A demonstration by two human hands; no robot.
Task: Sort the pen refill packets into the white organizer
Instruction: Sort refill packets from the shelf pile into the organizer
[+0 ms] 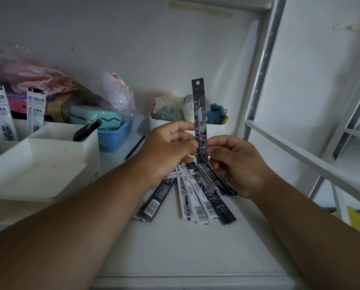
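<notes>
Both hands, left [168, 147] and right [235, 162], pinch one dark packet [200, 120] upright between fingertips. Just below the grip a pile [195, 195] awaits sorting; left of it the organizer [38, 164] already holds a few, so most remains.

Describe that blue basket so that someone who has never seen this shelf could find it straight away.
Start at the white organizer on the left of the shelf. Right behind its far right corner stands the blue basket, a small plastic one with latticed sides, holding a mint-green case under a clear spangled bag. It is the only blue container here; the tub to its right is plain white and filled with soft fabric pieces.
</notes>
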